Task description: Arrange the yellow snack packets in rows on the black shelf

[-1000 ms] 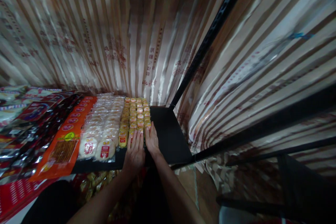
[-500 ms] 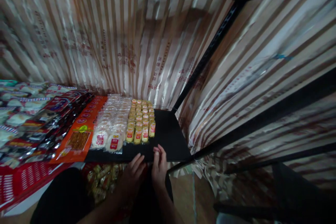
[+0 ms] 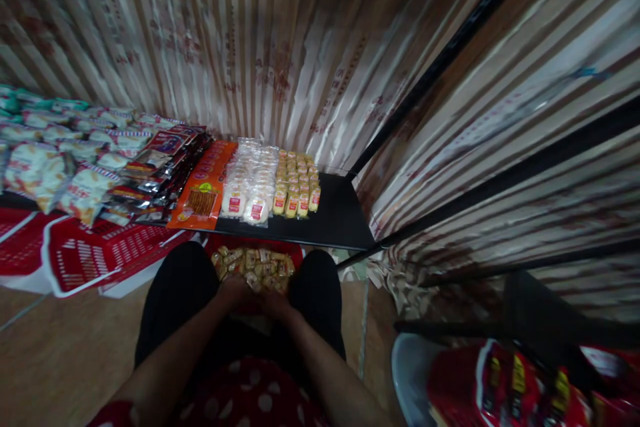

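Observation:
Between my knees stands a red basket (image 3: 299, 255) filled with small yellow-wrapped snacks (image 3: 255, 265). My left hand (image 3: 236, 290) is at the near side of the snacks, its fingers dim and mostly hidden. Close by on the right, my right hand (image 3: 274, 303) also reaches in among the packets; its fingers cannot be made out. Above the basket, on the black shelf (image 3: 343, 210), small yellow packets (image 3: 297, 183) stand in rows. Beside them are clear-wrapped white round snacks (image 3: 249, 180) and an orange pretzel-stick bag (image 3: 203, 190).
Dark snack bags (image 3: 160, 167) and white snack bags (image 3: 37, 167) line the shelf's left part. Red baskets (image 3: 85, 253) sit below on the left. Black metal posts (image 3: 440, 60) cross in front of striped sheeting (image 3: 280, 33). A pale tub (image 3: 413, 373) stands lower right, near red packages (image 3: 500, 380).
Both hands have dropped from the shelf's front edge down into the basket of yellow snacks. My view has tilted down, bringing my lap and the tub into sight.

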A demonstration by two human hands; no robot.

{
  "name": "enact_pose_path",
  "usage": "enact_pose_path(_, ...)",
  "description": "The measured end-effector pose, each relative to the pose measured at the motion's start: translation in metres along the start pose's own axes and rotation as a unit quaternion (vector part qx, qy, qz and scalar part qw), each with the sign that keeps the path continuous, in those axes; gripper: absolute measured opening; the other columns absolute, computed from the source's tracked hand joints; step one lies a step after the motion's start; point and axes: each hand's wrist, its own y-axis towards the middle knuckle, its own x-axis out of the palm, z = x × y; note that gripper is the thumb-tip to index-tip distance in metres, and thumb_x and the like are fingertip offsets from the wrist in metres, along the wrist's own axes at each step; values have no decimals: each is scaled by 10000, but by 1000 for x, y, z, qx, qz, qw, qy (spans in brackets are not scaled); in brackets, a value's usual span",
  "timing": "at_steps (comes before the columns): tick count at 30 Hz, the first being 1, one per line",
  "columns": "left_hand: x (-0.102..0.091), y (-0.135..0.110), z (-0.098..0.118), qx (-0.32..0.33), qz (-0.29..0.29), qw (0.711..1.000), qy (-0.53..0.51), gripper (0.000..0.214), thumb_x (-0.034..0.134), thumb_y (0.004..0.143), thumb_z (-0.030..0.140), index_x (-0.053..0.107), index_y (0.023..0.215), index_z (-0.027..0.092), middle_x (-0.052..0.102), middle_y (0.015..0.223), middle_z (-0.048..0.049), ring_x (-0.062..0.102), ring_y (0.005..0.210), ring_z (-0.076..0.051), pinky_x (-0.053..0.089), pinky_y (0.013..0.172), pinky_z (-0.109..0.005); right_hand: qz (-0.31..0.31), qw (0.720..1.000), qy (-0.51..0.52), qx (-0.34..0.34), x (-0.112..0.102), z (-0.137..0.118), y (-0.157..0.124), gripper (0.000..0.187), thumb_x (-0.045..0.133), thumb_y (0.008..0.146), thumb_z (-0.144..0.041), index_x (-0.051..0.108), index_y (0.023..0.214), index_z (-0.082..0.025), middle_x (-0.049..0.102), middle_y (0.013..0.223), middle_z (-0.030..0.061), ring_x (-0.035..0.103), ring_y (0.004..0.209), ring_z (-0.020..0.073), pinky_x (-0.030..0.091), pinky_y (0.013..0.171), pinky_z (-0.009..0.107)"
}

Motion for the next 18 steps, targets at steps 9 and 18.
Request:
enact_pose_path(9,8,-6,0,-29,23,999,13,432,353,811,129,510,1211,97,510,1242,-208,465,1174,-280,367,935,-391,-8,999,-34,7,10,0,-12,307,515,825,-340,620,1086,-217,632,1132,81,572,1053,218,434,852,301)
enact_pose_path(18,14,0,-3,-6,-14,1000,25,406,427,824,344,558,1133,116,570,1140,-207,546,1056,-289,389,887,-426,28,998,-53,31,23,-4,-18,391,471,769,-74,569,1141,-142,610,1135,164,562,1068,279,426,875,400)
